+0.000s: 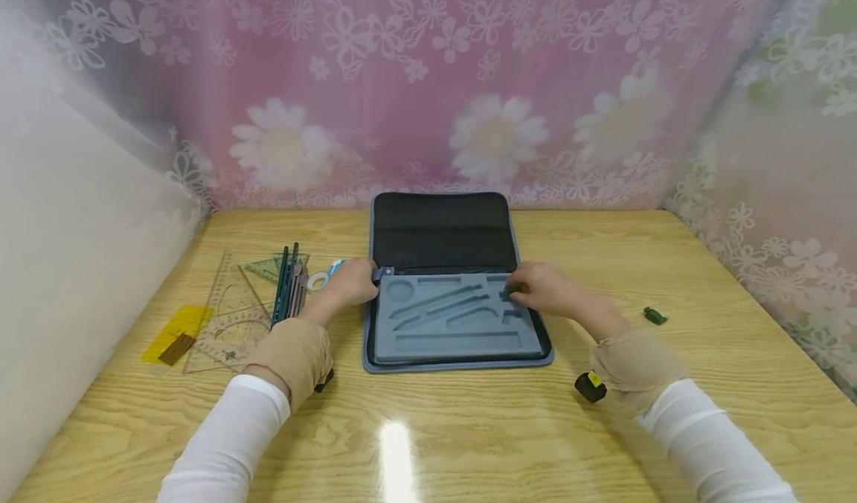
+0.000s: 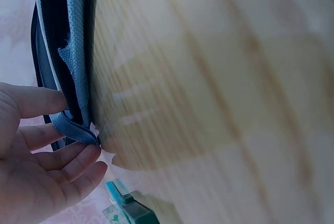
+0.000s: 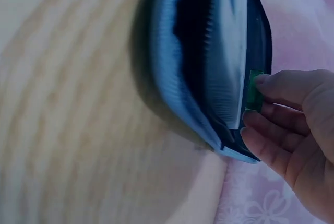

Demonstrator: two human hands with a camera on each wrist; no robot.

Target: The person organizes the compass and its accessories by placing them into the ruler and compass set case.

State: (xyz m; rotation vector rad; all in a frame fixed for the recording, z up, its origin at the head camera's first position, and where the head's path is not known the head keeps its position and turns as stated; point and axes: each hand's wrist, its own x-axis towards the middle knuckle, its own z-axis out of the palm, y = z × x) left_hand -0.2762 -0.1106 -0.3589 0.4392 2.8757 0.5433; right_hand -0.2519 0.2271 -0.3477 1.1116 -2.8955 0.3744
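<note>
An open zip case (image 1: 458, 367) lies on the table, its black lid (image 1: 442, 228) folded back. Inside it sits a grey moulded tray (image 1: 462, 348) with shaped recesses. At the case's left edge my left hand (image 1: 351, 283) holds a blue fabric strap (image 2: 73, 129), thumb on one side and fingers on the other. Over the tray's right side, my right hand (image 1: 545, 289) pinches a small green block (image 3: 254, 89) between thumb and fingers. Its exact kind cannot be told. Another small dark green item (image 1: 655, 315) lies on the table to the right.
Left of the case lie clear rulers and set squares (image 1: 234, 332), a yellow stencil (image 1: 170, 328), a brown piece (image 1: 177, 349), dark pencils (image 1: 281, 287), compasses (image 1: 295, 291) and a white tape roll (image 1: 318, 281). A green-and-white dispenser (image 2: 133, 208) shows in the left wrist view.
</note>
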